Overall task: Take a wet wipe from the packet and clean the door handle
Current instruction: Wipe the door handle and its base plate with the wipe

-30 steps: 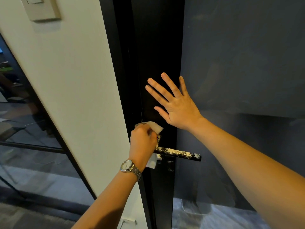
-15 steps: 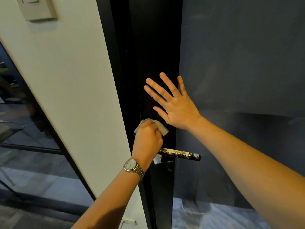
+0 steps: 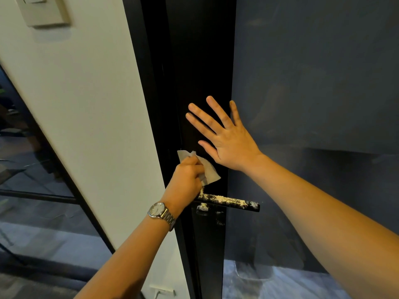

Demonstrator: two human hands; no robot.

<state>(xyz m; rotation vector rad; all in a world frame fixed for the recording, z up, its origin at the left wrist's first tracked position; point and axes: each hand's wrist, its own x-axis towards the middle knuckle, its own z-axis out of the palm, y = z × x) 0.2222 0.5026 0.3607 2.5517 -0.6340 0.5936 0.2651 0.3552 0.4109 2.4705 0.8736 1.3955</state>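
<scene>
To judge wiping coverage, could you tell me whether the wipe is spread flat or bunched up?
Bunched up: the left hand grips the wipe as a wad, with creased corners poking out of the fist.

We've got a cream wall [image 3: 86,104] on the left, with a pale switch plate [image 3: 43,11] up near the top corner and a white socket [image 3: 162,292] low down. Further left there's a glass partition [image 3: 32,169] with black bars, and pale floor [image 3: 280,285] bottom right.
</scene>
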